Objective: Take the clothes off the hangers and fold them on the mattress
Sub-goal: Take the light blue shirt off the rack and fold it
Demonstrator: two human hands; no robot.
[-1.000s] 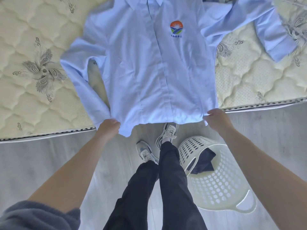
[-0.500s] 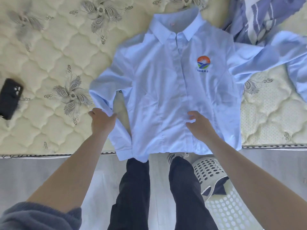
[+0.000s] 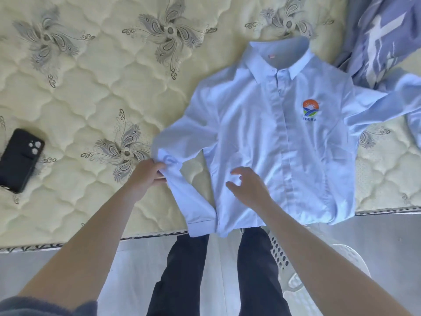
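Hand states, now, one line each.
Left hand: grips the sleeve.
Right hand: open, fingers spread over the shirt front; contact cannot be told.

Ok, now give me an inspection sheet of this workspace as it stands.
Surface: cream quilted mattress, grey floral stitching.
Job's things: light blue shirt lies front up, buttoned, collar away from the person; no hanger seen.
Clutter: black phone at the left; blue-and-white patterned cloth at the far right.
Hands: left hand grips the shirt's bent sleeve; right hand open over the lower front, contact unclear.
Cables: nothing seen.
Surroundings: grey floor; white perforated laundry basket by the person's legs.
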